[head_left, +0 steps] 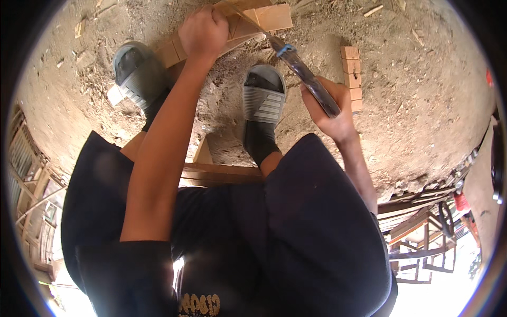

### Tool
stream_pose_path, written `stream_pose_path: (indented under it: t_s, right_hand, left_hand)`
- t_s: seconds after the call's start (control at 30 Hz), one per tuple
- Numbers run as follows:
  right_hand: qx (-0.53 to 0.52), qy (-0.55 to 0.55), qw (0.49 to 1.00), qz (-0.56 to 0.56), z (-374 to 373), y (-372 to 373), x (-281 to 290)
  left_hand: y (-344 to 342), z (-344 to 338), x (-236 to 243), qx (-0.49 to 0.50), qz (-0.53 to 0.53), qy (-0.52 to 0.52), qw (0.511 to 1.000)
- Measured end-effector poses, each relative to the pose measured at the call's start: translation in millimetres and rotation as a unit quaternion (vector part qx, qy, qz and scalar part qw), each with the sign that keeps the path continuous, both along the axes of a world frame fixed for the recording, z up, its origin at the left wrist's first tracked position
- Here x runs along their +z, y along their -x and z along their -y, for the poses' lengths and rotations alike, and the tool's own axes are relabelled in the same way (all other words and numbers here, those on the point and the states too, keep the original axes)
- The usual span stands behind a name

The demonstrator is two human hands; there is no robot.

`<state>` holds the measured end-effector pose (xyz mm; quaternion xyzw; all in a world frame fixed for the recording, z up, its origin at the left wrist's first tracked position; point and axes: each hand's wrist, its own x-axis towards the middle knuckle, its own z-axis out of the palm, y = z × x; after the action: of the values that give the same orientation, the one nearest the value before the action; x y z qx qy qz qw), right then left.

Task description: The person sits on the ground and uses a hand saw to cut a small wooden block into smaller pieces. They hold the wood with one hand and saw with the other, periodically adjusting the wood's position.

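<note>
My left hand [203, 34] is closed on a pale wooden piece [274, 16] at the top of the view, which has crosswise lines along it and lies by my left foot. My right hand [330, 108] grips the dark, wrapped handle of a long-bladed tool [296, 63], with a blue band where handle meets blade. The blade slants up and left across the wooden piece, close beside my left hand; I cannot make out whether it touches the wood.
A row of small wooden blocks [351, 66] lies on the dirt floor [412, 105] at right. My sandalled feet [264, 100] stand apart. Wooden planks [222, 171] are under me. Stacked timber and frames [425, 232] stand at lower right, a slatted structure [31, 190] at left.
</note>
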<state>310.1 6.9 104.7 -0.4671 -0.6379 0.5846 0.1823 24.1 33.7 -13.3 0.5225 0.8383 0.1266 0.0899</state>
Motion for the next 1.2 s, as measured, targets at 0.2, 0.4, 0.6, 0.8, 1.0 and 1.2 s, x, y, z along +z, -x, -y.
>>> stream_pose_path:
  t_s: [0.2, 0.4, 0.6, 0.8, 1.0, 1.2]
  right_hand:
    - [0.010, 0.031, 0.997, 0.067, 44.6, -73.7, 30.0]
    - [-0.009, 0.037, 0.999, 0.038, 24.1, -34.5, 12.8]
    - [-0.017, 0.135, 0.990, 0.040, 30.8, -35.5, 9.7]
    - [0.027, -0.015, 0.996, 0.086, 55.4, -84.5, 6.1]
    - [-0.029, 0.041, 0.999, 0.001, 21.7, -19.3, -11.8]
    - [0.034, -0.050, 0.995, 0.076, 69.0, -115.8, 17.6]
  left_hand:
    - [-3.3, 3.5, 8.9, 0.008, 0.015, -0.029, 0.999]
    - [-4.3, 1.3, 3.9, -0.008, -0.007, 0.018, 1.000]
    - [-7.9, -1.3, 15.8, 0.007, 0.039, 0.001, 0.999]
    - [-4.8, 0.5, 50.5, -0.003, 0.039, 0.209, 0.977]
    - [-2.9, 5.7, 8.4, -0.002, 0.004, -0.031, 1.000]
    - [-2.2, 10.8, 4.9, -0.007, 0.000, -0.094, 0.996]
